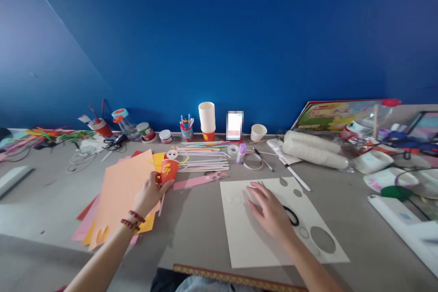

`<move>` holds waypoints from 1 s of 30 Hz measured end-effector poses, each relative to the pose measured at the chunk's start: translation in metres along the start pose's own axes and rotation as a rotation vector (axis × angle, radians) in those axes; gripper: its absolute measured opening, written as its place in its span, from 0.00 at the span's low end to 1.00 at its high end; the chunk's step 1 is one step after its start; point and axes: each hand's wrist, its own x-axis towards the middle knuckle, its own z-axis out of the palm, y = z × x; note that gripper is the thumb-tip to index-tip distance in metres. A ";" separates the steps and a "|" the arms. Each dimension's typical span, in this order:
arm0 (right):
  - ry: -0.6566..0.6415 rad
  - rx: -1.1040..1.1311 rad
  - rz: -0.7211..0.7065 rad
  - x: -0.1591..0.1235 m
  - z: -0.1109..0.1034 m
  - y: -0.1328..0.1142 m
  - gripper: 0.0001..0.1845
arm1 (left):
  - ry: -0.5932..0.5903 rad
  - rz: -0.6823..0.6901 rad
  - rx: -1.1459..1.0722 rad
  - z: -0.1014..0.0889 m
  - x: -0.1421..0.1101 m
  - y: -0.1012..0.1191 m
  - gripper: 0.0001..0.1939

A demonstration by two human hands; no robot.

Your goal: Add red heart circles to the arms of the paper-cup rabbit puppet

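Note:
My left hand [153, 189] grips a red paper cup [167, 172] with yellow characters on it, above the left part of the table. A white rabbit face [172, 153] and yellow strips stick out at the cup's top. My right hand [268, 212] has its fingers stretched out over a white sheet of paper [239, 242] with round holes cut in it. Partly under this hand lie scissors; a black handle [291, 216] shows to its right, and the blades are mostly hidden. Beside the cup lies a pink paper strip [193, 181].
Coloured paper sheets [119, 191] lie under my left arm. Straws [203, 159], a glue stick [241, 153] and a tape roll [232, 150] lie farther back. Stacked white paper cups [315, 153] and a white marker [297, 177] are at right. A blue panel rises behind.

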 end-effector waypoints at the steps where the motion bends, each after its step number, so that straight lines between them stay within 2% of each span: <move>1: -0.008 -0.001 0.003 0.000 0.000 -0.001 0.15 | 0.012 0.012 0.015 -0.003 0.001 0.000 0.21; 3: -0.020 0.000 0.009 -0.001 0.000 -0.002 0.15 | 0.084 0.055 0.057 -0.015 0.006 0.002 0.19; 5: -0.032 -0.002 0.008 0.000 0.001 -0.002 0.15 | 0.199 0.166 0.072 -0.030 0.020 0.011 0.18; 7: -0.044 -0.012 -0.004 0.001 0.004 -0.003 0.14 | 0.270 0.309 0.041 -0.043 0.046 0.027 0.16; 9: -0.044 -0.024 -0.016 0.002 0.007 -0.003 0.14 | 0.263 0.396 0.033 -0.050 0.082 0.050 0.15; 11: -0.023 -0.033 -0.022 0.003 0.008 -0.003 0.14 | 0.224 0.418 0.036 -0.047 0.124 0.073 0.15; 14: 0.010 -0.036 -0.021 0.002 0.008 -0.006 0.14 | 0.156 0.419 0.033 -0.030 0.175 0.098 0.16; 16: 0.008 -0.036 -0.022 0.002 0.006 -0.008 0.13 | 0.128 0.418 0.019 -0.017 0.195 0.108 0.13; 18: -0.001 -0.045 -0.026 0.002 0.005 -0.009 0.13 | 0.120 0.414 -0.009 -0.009 0.203 0.113 0.09; 21: -0.020 -0.061 -0.026 0.002 0.005 -0.011 0.14 | 0.149 0.394 -0.071 -0.018 0.204 0.116 0.05; 25: -0.050 -0.062 -0.002 0.004 0.005 -0.010 0.15 | 0.271 0.364 -0.202 -0.059 0.187 0.115 0.05; 28: -0.044 -0.037 -0.007 0.007 -0.002 -0.011 0.14 | 0.341 0.323 -0.438 -0.079 0.137 0.116 0.08; 29: -0.036 -0.020 -0.019 0.008 -0.006 -0.013 0.13 | 0.320 0.318 -0.495 -0.078 0.111 0.116 0.10; 30: -0.027 0.008 -0.032 0.009 -0.012 -0.017 0.13 | 0.250 0.318 -0.581 -0.072 0.081 0.118 0.10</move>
